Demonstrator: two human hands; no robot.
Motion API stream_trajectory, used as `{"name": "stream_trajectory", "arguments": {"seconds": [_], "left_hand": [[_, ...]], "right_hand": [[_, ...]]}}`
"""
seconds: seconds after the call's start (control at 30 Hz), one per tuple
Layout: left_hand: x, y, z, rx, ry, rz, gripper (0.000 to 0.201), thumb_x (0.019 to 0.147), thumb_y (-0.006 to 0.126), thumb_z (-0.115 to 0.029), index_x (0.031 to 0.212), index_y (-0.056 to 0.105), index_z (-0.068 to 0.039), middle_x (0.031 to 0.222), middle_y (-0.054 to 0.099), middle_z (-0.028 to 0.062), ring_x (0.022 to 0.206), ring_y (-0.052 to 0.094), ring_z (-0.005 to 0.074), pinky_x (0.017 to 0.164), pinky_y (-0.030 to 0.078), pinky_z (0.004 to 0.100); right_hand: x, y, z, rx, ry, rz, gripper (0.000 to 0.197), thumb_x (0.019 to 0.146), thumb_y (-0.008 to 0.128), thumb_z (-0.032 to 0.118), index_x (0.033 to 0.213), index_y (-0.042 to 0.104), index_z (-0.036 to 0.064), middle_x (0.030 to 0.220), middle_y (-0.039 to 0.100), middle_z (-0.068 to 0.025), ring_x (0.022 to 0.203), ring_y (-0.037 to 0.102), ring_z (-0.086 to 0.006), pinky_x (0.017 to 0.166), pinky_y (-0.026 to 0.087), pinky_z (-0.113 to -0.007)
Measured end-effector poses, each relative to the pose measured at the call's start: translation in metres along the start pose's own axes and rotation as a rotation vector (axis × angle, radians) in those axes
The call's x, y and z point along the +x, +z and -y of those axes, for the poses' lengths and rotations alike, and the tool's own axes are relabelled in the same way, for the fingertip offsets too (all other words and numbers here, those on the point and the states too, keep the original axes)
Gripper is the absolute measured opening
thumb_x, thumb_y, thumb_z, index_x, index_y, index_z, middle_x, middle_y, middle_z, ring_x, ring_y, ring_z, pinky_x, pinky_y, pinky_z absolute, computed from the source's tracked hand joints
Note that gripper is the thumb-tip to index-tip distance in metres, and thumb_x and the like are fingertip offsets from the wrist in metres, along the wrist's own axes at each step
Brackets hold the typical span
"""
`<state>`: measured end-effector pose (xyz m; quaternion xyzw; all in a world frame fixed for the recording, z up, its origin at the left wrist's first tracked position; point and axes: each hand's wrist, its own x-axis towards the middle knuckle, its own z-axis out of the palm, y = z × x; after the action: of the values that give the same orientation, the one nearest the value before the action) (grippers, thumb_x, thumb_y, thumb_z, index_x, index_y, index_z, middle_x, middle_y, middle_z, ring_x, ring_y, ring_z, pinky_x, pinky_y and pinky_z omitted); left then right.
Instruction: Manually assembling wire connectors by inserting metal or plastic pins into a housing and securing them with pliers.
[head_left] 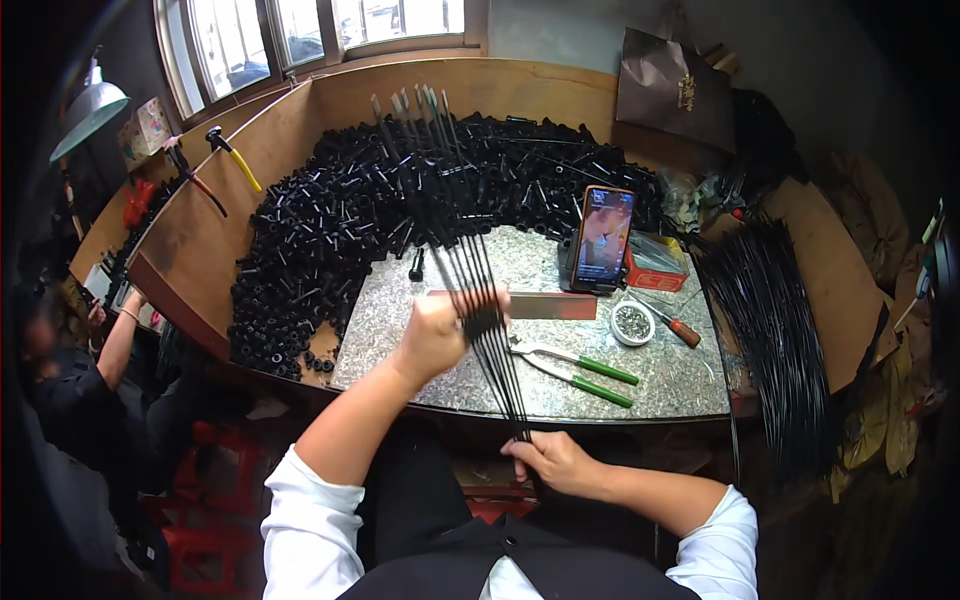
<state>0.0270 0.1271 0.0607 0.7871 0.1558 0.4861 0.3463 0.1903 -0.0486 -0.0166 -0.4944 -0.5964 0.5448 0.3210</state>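
Observation:
A bundle of long thin black rods [470,265] slants across the middle, its far ends fanned out over the heap of black parts. My left hand [440,328] is closed around the bundle at mid-length, above the speckled work slab. Lower down, past the slab's near edge, my right hand [556,463] is closed on the near ends of the same rods. Beneath and right of the bundle lie green-handled pliers [585,374] on the slab. A flat metal bar [555,306] lies behind them, partly hidden by the rods and my left hand.
Small black tubular parts [300,215] pile around the slab [400,375]. A propped phone [603,240], a white bowl of small metal pieces [632,324] and a screwdriver [680,328] stand right. More black rods [770,330] hang beyond. Two pincers [232,158] hang left, near another person [90,390].

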Motion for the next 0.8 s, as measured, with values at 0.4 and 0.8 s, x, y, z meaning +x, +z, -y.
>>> {"name": "stream_trajectory", "arguments": {"seconds": [0.4,0.8], "left_hand": [[-0.094,-0.026,-0.012,0.797,-0.013,0.739,0.095,0.069,0.067,-0.062,0.142,0.034,-0.011,0.151,0.021,0.0199,0.14,0.018,0.0395,0.111,0.018,0.0527],[-0.094,0.016,0.012,0.806,0.153,0.624,0.078,0.084,0.058,-0.053,0.134,0.041,0.005,0.143,0.037,0.0211,0.136,0.031,0.0337,0.11,0.029,0.0424]], "right_hand": [[0.049,0.021,-0.166,-0.39,-0.08,0.039,0.034,0.097,0.048,0.031,0.107,0.058,0.0009,0.102,0.063,-0.0235,0.095,0.06,-0.0383,0.082,0.046,-0.042],[-0.004,-0.02,-0.026,-0.545,-0.235,0.029,0.029,0.089,0.06,0.019,0.112,0.06,0.0003,0.102,0.064,-0.0214,0.094,0.062,-0.0371,0.083,0.05,-0.04]]}}
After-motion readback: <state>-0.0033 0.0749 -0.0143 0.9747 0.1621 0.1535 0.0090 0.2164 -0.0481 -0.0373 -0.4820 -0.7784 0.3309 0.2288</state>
